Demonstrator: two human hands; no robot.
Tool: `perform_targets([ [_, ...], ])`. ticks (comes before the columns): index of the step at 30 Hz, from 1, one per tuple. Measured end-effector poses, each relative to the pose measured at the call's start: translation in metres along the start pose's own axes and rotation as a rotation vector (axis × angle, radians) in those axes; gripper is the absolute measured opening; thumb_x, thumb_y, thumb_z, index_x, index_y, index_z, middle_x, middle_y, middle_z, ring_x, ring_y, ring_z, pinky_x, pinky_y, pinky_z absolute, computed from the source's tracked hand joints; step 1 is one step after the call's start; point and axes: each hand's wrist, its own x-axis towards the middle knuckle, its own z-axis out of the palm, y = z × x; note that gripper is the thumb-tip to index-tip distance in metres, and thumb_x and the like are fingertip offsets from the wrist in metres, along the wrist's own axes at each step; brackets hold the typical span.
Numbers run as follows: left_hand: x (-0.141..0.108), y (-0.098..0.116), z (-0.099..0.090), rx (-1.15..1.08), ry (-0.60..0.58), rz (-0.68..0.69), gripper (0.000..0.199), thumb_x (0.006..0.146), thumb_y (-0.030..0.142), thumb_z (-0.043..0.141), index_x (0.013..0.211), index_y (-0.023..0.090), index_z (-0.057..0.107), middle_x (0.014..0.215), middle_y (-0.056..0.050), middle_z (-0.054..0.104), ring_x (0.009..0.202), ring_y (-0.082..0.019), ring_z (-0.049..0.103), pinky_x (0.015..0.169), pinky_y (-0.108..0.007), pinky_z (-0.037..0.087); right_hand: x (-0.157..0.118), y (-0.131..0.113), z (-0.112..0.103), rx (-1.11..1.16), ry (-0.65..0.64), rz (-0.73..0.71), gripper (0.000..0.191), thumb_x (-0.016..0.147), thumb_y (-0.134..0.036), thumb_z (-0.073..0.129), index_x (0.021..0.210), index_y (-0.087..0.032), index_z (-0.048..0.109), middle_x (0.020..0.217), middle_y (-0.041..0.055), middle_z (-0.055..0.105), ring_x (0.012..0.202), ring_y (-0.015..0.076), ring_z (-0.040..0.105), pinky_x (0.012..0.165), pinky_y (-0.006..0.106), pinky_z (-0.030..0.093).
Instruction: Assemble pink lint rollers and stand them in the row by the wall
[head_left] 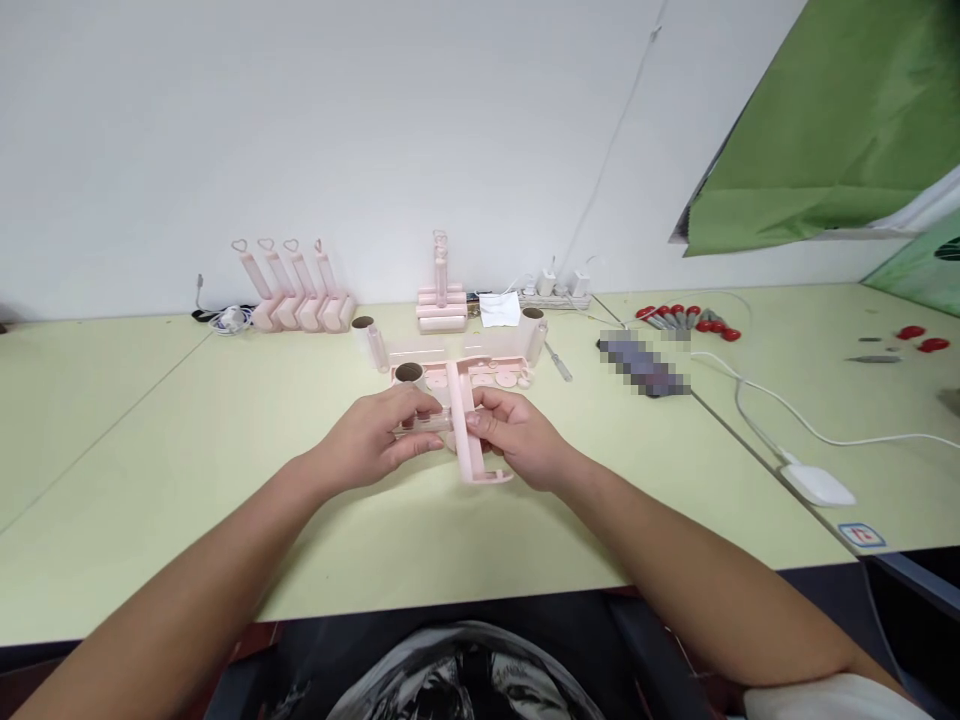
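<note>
Hands, right (517, 437) and left (375, 440), both closed on a pink handle (469, 440) above mid-bench (187, 480), well off its edges.

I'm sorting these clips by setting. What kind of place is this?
Probably a small assembly workbench. Both hands, left hand and right hand, hold a pink plastic handle part; finished pink rollers stand in a row by the wall, and red-handled tools lie nearby.

Both hands, left hand (373, 437) and right hand (520, 436), grip a pink handle (466, 425) above the table (187, 470).
</note>
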Motion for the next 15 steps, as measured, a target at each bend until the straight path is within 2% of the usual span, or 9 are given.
perform_targets([
  [4,-0.009,-0.007,0.015,-0.003,0.037,0.001,0.024,0.096,0.038,0.052,0.109,0.018,0.055,0.086,-0.002,0.064,0.067,-0.012,0.058,0.061,-0.023,0.044,-0.001,-0.001,-0.001,0.078,0.003,0.066,0.027,0.08,-0.039,0.073,0.091,-0.018,0.059,0.067,-0.0032,0.063,0.056,0.0086,0.056,0.054,0.019,0.046],
  [6,-0.013,-0.006,0.019,-0.01,0.025,0.011,0.026,0.097,0.041,0.049,0.109,0.019,0.055,0.082,-0.001,0.063,0.064,-0.012,0.056,0.059,-0.023,0.043,-0.004,-0.001,0.001,0.147,-0.093,0.133,0.028,0.083,-0.039,0.07,0.098,-0.018,0.058,0.072,0.0002,0.069,0.055,0.0106,0.06,0.053,0.021,0.047],
  [10,-0.015,-0.004,0.018,-0.043,0.023,0.07,0.036,0.096,0.051,0.048,0.108,0.018,0.054,0.076,0.0,0.061,0.06,-0.012,0.054,0.057,-0.023,0.041,-0.009,-0.001,0.001,0.307,-0.364,0.23,0.036,0.087,-0.043,0.064,0.111,-0.021,0.051,0.081,0.0057,0.075,0.063,0.0196,0.07,0.061,0.033,0.055],
  [12,-0.014,-0.003,0.017,-0.061,0.002,0.063,0.038,0.095,0.054,0.048,0.104,0.018,0.054,0.073,0.001,0.06,0.06,-0.012,0.054,0.056,-0.022,0.04,-0.009,0.001,0.001,0.343,-0.42,0.235,0.036,0.088,-0.043,0.064,0.112,-0.021,0.049,0.08,0.0048,0.075,0.063,0.0204,0.071,0.06,0.035,0.056],
  [15,-0.014,-0.001,0.016,-0.079,-0.069,0.01,0.04,0.095,0.057,0.046,0.103,0.018,0.055,0.07,0.002,0.059,0.059,-0.012,0.053,0.057,-0.023,0.038,-0.009,0.004,0.0,0.329,-0.406,0.203,0.036,0.087,-0.042,0.066,0.111,-0.02,0.051,0.071,0.0028,0.072,0.058,0.0179,0.069,0.051,0.028,0.054],
])
